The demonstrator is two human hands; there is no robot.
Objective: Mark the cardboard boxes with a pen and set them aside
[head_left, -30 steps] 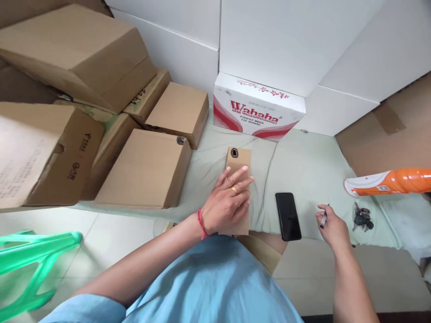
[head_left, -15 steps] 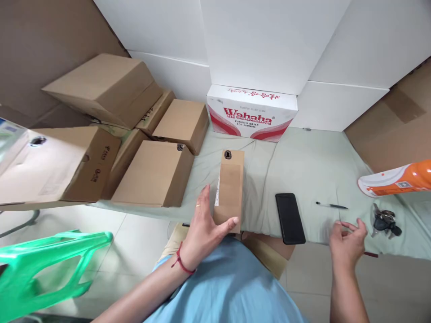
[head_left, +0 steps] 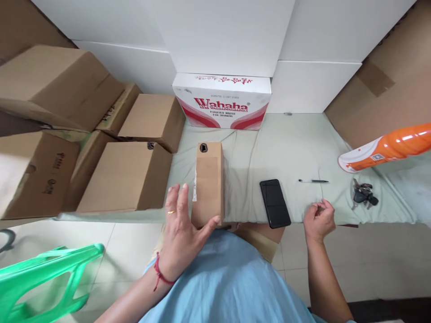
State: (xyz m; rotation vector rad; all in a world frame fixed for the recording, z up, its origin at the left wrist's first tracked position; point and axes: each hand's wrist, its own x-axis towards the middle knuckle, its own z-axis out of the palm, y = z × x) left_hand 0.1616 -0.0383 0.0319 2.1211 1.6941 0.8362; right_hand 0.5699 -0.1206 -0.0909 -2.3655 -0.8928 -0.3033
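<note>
A narrow brown cardboard box [head_left: 209, 188] with a dark-rimmed hole near its far end rests on the cloth-covered table in front of me. My left hand [head_left: 183, 224] is open at its near left corner, fingers spread and thumb reaching across the near end. Whether the thumb touches the cardboard is hard to see. At the table's front edge, my right hand [head_left: 319, 219] is loosely closed, and nothing shows in its fingers. A pen [head_left: 319, 181] lies just beyond it. To its left is a black phone [head_left: 274, 203], to its right a bunch of keys [head_left: 363, 194].
Several brown cartons [head_left: 124, 175] are stacked on the left. A white and red Wahaha carton [head_left: 222, 103] stands against the back wall. An orange and white bottle [head_left: 387, 148] is at the right. A green plastic stool [head_left: 67, 264] stands on the floor at lower left.
The view has shifted, so the scene sits further left in the picture. My right hand's fingers have curled in more. My left hand stays spread by the narrow box.
</note>
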